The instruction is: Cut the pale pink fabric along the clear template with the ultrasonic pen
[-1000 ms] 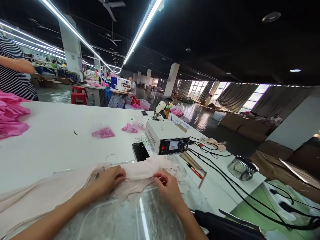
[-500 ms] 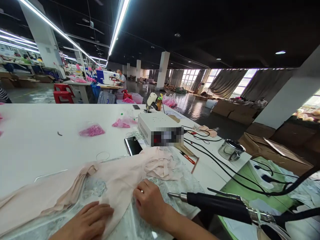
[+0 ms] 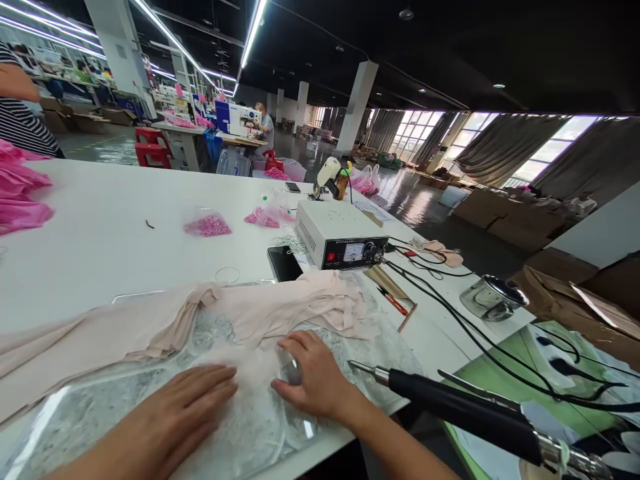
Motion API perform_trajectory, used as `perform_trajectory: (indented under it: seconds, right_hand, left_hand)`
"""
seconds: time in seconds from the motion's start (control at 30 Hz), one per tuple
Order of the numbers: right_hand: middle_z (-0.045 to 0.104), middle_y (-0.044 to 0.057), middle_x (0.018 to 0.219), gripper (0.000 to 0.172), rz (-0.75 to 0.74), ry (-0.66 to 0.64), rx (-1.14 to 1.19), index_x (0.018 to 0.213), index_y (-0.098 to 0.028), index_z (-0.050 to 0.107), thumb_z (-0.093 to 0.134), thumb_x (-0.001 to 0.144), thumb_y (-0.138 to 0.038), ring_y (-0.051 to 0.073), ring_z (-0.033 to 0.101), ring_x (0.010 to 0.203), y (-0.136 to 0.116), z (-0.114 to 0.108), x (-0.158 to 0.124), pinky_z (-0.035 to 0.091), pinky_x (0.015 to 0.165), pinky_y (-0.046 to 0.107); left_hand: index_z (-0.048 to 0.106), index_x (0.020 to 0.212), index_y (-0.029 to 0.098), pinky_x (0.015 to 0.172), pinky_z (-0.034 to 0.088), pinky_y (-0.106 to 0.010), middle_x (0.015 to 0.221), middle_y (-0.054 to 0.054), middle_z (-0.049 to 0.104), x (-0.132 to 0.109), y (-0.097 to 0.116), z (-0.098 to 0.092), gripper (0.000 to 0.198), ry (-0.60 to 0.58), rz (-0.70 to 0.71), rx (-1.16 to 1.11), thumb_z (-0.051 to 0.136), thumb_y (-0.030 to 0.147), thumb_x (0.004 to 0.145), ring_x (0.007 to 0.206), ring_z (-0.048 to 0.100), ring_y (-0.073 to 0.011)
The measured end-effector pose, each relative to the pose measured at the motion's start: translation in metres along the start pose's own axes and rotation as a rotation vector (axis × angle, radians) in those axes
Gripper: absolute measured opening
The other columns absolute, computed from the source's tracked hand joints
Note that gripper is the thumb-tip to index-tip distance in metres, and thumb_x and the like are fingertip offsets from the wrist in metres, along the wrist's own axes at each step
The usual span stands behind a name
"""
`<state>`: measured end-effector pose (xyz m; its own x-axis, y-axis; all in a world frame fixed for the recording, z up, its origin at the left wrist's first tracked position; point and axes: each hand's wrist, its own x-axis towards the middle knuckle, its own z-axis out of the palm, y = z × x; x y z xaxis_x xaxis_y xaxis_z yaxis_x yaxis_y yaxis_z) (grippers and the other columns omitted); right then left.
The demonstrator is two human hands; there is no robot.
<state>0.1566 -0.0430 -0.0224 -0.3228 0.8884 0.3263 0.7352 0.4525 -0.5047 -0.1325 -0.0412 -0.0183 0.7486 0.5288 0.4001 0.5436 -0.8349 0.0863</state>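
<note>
Pale pink fabric (image 3: 280, 310) lies rumpled over a clear, marbled-looking sheet (image 3: 250, 427) on the table. My left hand (image 3: 185, 407) rests flat, its fingers stretched towards a blurred near part of the fabric. My right hand (image 3: 317, 377) has thumb and fingers apart, fingertips at the fabric's near edge. A second long piece of pale pink cloth (image 3: 115, 327) stretches off to the left, with a gathered end. Just right of my right hand, a black pen-like tool (image 3: 450, 407) with a pointed metal tip sticks in from the right; neither hand touches it.
A control box (image 3: 343, 233) with a dial stands behind the fabric, beside a phone (image 3: 284, 263). Black cables (image 3: 445, 310) run right, past a glass pot (image 3: 493, 298). An orange cutter (image 3: 393, 301), bags of pink bits (image 3: 207, 225) and pink fabric (image 3: 20, 187) lie about. A person in stripes (image 3: 25, 120) stands left.
My right hand has opened from a closed grip on the fabric. The fabric's near part has moved away from me and bunched up. The view has shifted, showing pink fabric and a person at left.
</note>
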Motion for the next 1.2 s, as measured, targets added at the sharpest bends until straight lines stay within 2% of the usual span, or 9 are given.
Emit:
perform_trajectory:
  seconds: [0.1, 0.27, 0.33, 0.43, 0.57, 0.67, 0.83, 1.0, 1.2]
  right_hand:
    - [0.071, 0.007, 0.088, 0.004, 0.043, -0.02, -0.01, 0.082, -0.02, 0.067, 0.065, 0.081, -0.017, 0.024, 0.065, 0.085, 0.001, -0.003, 0.001, 0.054, 0.077, 0.037]
    - [0.065, 0.0, 0.068, 0.016, 0.147, -0.005, 0.02, 0.072, -0.021, 0.061, 0.058, 0.085, -0.013, 0.015, 0.059, 0.059, 0.002, -0.031, -0.028, 0.046, 0.055, 0.026]
    - [0.069, 0.002, 0.08, 0.008, 0.131, -0.011, 0.05, 0.088, -0.021, 0.066, 0.067, 0.081, -0.017, 0.016, 0.064, 0.067, -0.003, -0.034, -0.036, 0.051, 0.06, 0.026]
    - [0.071, 0.008, 0.106, 0.045, -0.05, -0.028, 0.061, 0.116, -0.023, 0.066, 0.078, 0.073, -0.022, 0.023, 0.068, 0.091, -0.012, -0.02, -0.037, 0.056, 0.078, 0.033]
    - [0.068, 0.007, 0.091, 0.009, -0.156, 0.006, 0.049, 0.086, -0.021, 0.068, 0.061, 0.083, -0.015, 0.021, 0.066, 0.081, -0.013, 0.001, -0.032, 0.055, 0.07, 0.03]
    - [0.065, 0.005, 0.085, 0.013, -0.045, 0.082, 0.09, 0.079, -0.02, 0.061, 0.055, 0.082, -0.009, 0.017, 0.064, 0.073, -0.003, -0.005, -0.038, 0.054, 0.064, 0.026]
    - [0.061, 0.004, 0.083, 0.016, 0.137, 0.235, 0.105, 0.082, -0.021, 0.056, 0.049, 0.087, -0.008, 0.013, 0.056, 0.058, 0.012, -0.03, -0.057, 0.05, 0.053, 0.024]
    - [0.069, 0.009, 0.103, 0.022, 0.031, 0.214, 0.102, 0.101, -0.023, 0.067, 0.061, 0.082, -0.013, 0.019, 0.068, 0.078, 0.006, -0.024, -0.062, 0.059, 0.072, 0.03]
    - [0.07, 0.012, 0.104, 0.021, -0.002, 0.241, 0.079, 0.099, -0.02, 0.068, 0.058, 0.084, -0.01, 0.02, 0.07, 0.084, 0.005, -0.022, -0.072, 0.06, 0.075, 0.031]
  left_hand:
    - [0.048, 0.149, 0.034, 0.107, 0.048, -0.024, 0.141, 0.003, 0.061, 0.015, -0.001, 0.005, 0.047, -0.045, 0.203, 0.069, 0.054, 0.038, 0.102, 0.123, 0.064, -0.0172]
    - [0.041, 0.154, 0.03, 0.115, 0.04, -0.029, 0.144, 0.001, 0.058, 0.014, -0.001, 0.0, 0.056, -0.11, 0.323, 0.021, 0.058, 0.03, 0.1, 0.133, 0.056, -0.0183]
    - [0.041, 0.153, 0.031, 0.116, 0.039, -0.03, 0.144, 0.002, 0.058, 0.014, -0.001, -0.002, 0.058, -0.129, 0.318, -0.024, 0.062, 0.03, 0.099, 0.134, 0.055, -0.0185]
    - [0.042, 0.153, 0.034, 0.117, 0.037, -0.032, 0.144, 0.003, 0.058, 0.015, 0.001, 0.001, 0.058, -0.148, 0.284, -0.049, 0.062, 0.03, 0.099, 0.134, 0.055, -0.0184]
    - [0.047, 0.149, 0.037, 0.122, 0.029, -0.034, 0.143, 0.004, 0.06, 0.01, 0.009, 0.011, 0.043, -0.087, 0.199, -0.071, 0.048, 0.035, 0.106, 0.135, 0.053, -0.0164]
    - [0.051, 0.146, 0.038, 0.122, 0.03, -0.036, 0.141, 0.004, 0.062, 0.005, 0.01, 0.012, 0.039, -0.087, 0.151, -0.103, 0.043, 0.035, 0.108, 0.135, 0.054, -0.0163]
    - [0.051, 0.145, 0.041, 0.12, 0.035, -0.038, 0.141, 0.004, 0.062, 0.006, 0.0, 0.004, 0.044, -0.281, 0.213, -0.139, 0.055, 0.032, 0.103, 0.133, 0.056, -0.0197]
    - [0.048, 0.148, 0.038, 0.12, 0.034, -0.033, 0.137, 0.003, 0.065, 0.029, 0.005, 0.004, 0.047, -0.152, 0.266, -0.206, 0.055, 0.028, 0.102, 0.126, 0.062, -0.0182]
    - [0.044, 0.152, 0.027, 0.118, 0.035, -0.029, 0.143, -0.001, 0.06, 0.074, 0.018, 0.01, 0.054, -0.21, 0.433, -0.175, 0.054, 0.017, 0.1, 0.132, 0.057, -0.0178]
